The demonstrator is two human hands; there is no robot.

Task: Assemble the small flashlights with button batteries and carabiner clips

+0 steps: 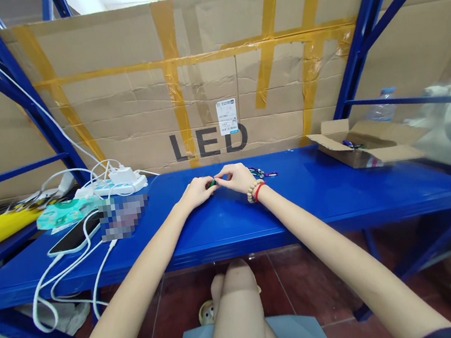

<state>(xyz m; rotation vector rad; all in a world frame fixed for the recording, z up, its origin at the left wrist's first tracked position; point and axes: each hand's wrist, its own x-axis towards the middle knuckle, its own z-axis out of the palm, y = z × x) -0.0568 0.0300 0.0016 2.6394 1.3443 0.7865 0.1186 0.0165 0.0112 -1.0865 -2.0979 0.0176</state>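
Over the blue shelf top, my left hand (197,192) and my right hand (237,179) meet with their fingertips pinched together. Between them shows a small green thing (212,183), mostly covered by the fingers and too small to name. Both hands are closed on it. A beaded bracelet and a red cord circle my right wrist. Just beyond that wrist lie several small shiny coloured metal pieces (265,172), partly hidden behind my right hand.
An open cardboard box (359,157) with small items stands at the right. To the left are a phone (77,234) with white cables, a power strip (134,184) and a turquoise packet (63,213). Taped cardboard (131,115) walls the back between blue posts.
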